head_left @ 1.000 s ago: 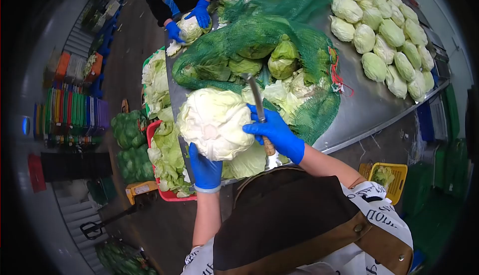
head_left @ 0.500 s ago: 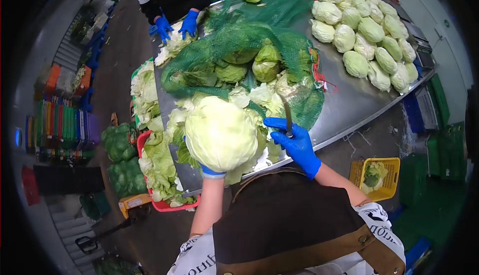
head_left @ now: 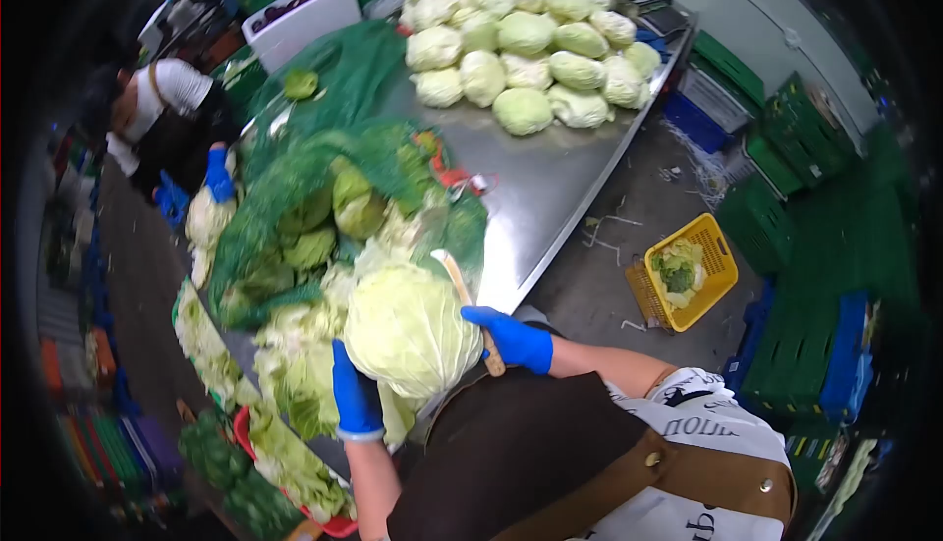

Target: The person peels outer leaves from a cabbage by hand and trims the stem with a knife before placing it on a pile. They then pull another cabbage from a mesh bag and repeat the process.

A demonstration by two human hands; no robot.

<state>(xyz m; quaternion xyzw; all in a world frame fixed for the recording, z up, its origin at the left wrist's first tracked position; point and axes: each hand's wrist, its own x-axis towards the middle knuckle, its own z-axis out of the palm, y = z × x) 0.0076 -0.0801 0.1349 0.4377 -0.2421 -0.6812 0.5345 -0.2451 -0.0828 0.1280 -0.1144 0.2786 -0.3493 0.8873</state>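
Cabbage (head_left: 413, 330) btwn L grip (head_left: 356, 396), cupped vs its side, & R grip (head_left: 516, 340), clamped on knife (head_left: 456, 278) alongside.

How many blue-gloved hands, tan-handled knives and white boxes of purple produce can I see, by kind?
Wearer's blue-gloved left hand and right hand: 2
Co-worker's blue-gloved hands: 2
Tan-handled knife: 1
White box of purple produce: 1
Total: 6

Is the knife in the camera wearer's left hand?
No, the knife is in the right hand, while the left hand supports the cabbage from its side.
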